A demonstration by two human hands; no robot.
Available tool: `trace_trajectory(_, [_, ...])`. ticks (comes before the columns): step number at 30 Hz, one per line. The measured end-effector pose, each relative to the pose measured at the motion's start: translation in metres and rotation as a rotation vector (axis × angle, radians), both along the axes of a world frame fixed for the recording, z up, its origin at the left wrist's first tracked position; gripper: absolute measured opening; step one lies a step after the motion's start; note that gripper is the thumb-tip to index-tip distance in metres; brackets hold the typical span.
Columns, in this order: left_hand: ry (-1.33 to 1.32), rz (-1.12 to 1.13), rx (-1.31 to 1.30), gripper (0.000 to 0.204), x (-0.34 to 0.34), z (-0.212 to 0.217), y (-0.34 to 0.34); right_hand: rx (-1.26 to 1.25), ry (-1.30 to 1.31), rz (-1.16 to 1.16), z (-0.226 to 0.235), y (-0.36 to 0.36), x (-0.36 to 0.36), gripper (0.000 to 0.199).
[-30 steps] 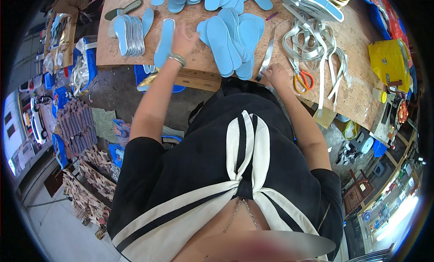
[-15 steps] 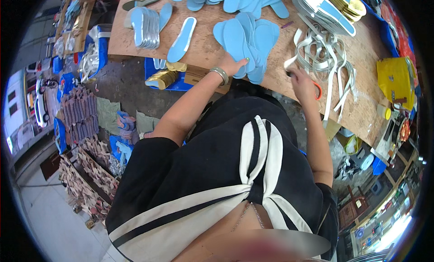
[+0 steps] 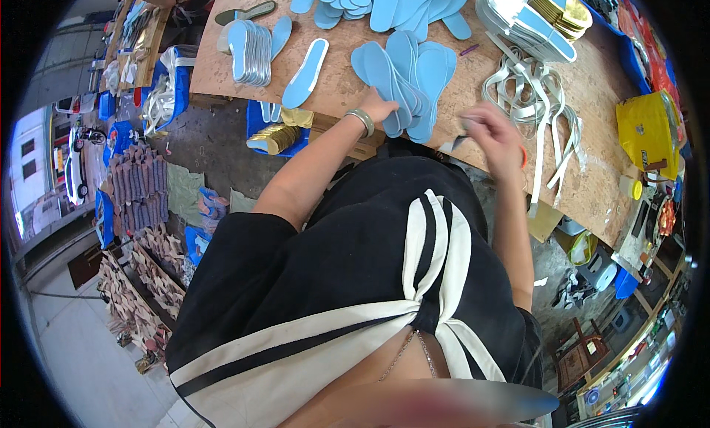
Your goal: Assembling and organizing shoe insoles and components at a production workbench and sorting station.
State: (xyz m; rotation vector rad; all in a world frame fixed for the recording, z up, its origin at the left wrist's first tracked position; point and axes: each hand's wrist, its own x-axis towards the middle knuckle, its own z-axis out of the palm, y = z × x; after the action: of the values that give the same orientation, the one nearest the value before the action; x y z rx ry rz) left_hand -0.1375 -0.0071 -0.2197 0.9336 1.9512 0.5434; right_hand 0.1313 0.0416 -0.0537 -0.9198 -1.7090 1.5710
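Chipboard worktop (image 3: 347,73) carries the fan of blue insoles (image 3: 403,77) near its front edge, and my left hand (image 3: 379,106) lies on the near end of that fan, fingers tucked among the soles so I cannot tell whether they pinch one; my right hand (image 3: 492,136) hovers just beside it, closed around something small and dark, with a speck of orange behind it. I judge it best to pin the fan flat and free one sole at a time, clear of the grey straps (image 3: 532,103); the right hand is motion-blurred, so what it holds stays unclear
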Motion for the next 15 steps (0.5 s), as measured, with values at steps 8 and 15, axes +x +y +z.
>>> trace_trajectory(8, [0.058, -0.033, -0.198, 0.081, 0.000, 0.001, 0.012, 0.419, -0.221, 0.641, -0.136, -0.006, -0.078, 0.006])
trace_trajectory(15, [-0.023, -0.050, -0.316, 0.083, -0.009, 0.031, 0.013, 0.056, -0.440, 0.493, -0.144, -0.004, -0.098, 0.012])
